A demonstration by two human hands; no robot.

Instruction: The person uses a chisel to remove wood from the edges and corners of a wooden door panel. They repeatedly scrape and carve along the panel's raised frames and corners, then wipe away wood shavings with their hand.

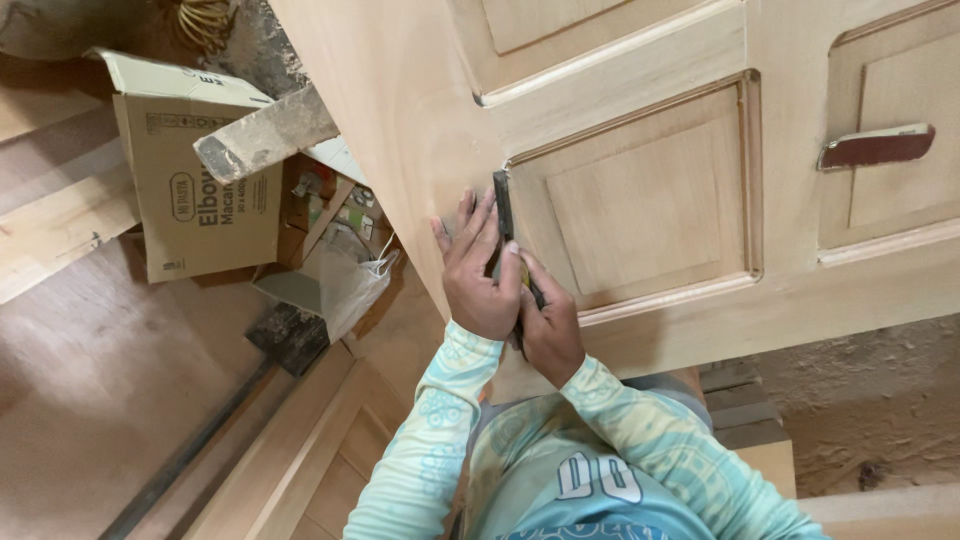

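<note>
Patterned sleeves (600,440) nearest. Both hands clasped on chisel (503,215): left hand (478,272) fingers curled over blade, right hand (548,325) gripping handle. Long axis pointing away toward door panel (640,190) corner.

Both hands (510,295) on chisel (503,215) against door panel (640,190)

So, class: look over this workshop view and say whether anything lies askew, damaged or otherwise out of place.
Nothing looks damaged. The cardboard box on the floor stands open, its flap up, with packets and a plastic bag crowding out beside it. A sanding block lies loose on the panelled wooden door, away from both hands, which grip a chisel at a panel corner.
</note>
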